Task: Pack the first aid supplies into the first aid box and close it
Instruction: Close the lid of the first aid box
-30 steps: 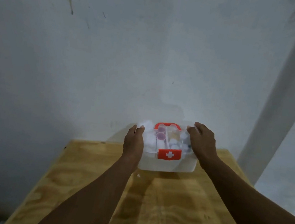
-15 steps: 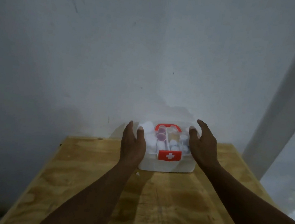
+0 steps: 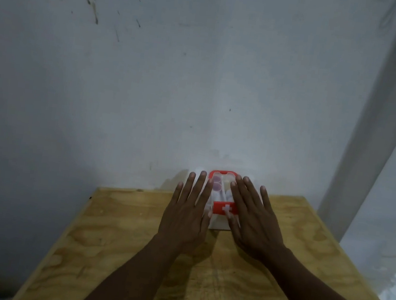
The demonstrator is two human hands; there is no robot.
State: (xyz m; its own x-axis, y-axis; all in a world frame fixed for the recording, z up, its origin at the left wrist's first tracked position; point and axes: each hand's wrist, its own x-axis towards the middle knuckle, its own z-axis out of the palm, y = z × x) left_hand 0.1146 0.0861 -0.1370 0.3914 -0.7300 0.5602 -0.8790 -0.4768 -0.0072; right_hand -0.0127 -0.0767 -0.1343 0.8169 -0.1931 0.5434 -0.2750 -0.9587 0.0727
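My flat left hand [image 3: 187,217] and right hand [image 3: 254,222] hide most of the translucent white plastic first aid box [image 3: 221,197], its contents blurred.

One head view looks forward and down, close over the surface [image 3: 131,241], facing the wall [image 3: 149,94].

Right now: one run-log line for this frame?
stage: closing | first aid box: on table, by wall | left hand: flat, fingers spread, over box | right hand: same | red latch: partly covered
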